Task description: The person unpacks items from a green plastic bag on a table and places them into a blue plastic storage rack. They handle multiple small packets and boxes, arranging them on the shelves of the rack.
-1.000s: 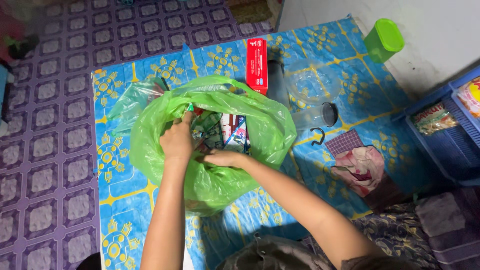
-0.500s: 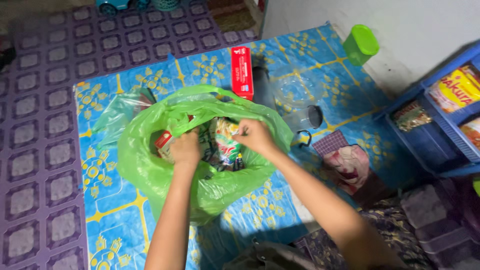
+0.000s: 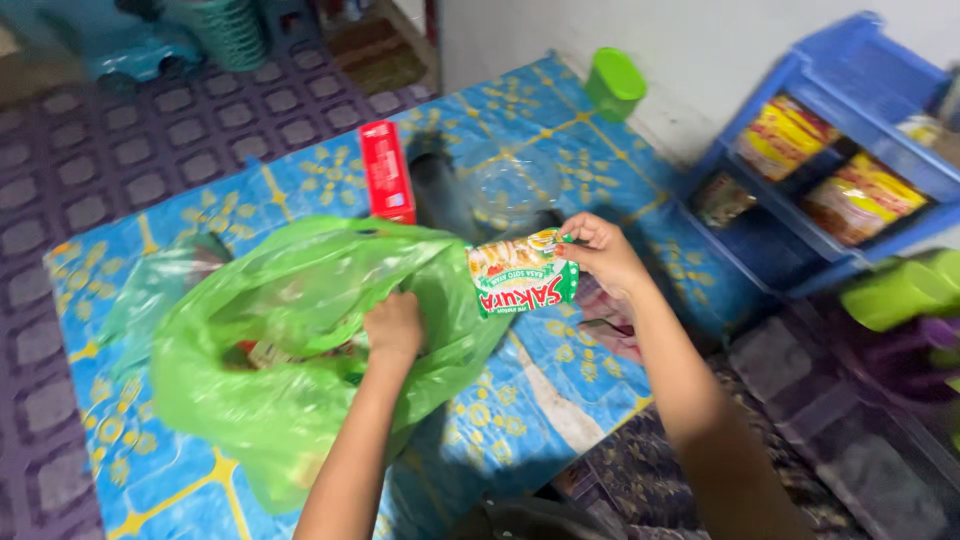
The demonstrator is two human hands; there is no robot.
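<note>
A large green plastic bag lies open on a blue patterned mat. My left hand grips the bag's rim at its mouth. Above the bag's right edge, my right hand holds a green and white noodle packet by its corner, clear of the bag. More packets show inside the bag near my left hand.
A red box lies beyond the bag. A clear plastic bag and a green lidded container sit further back. A blue plastic rack with yellow packets stands at the right. Purple patterned floor surrounds the mat.
My right hand has lifted a noodle packet out of the bag and moved it right. My left hand has stayed on the bag's rim. The view has swung to the right.
</note>
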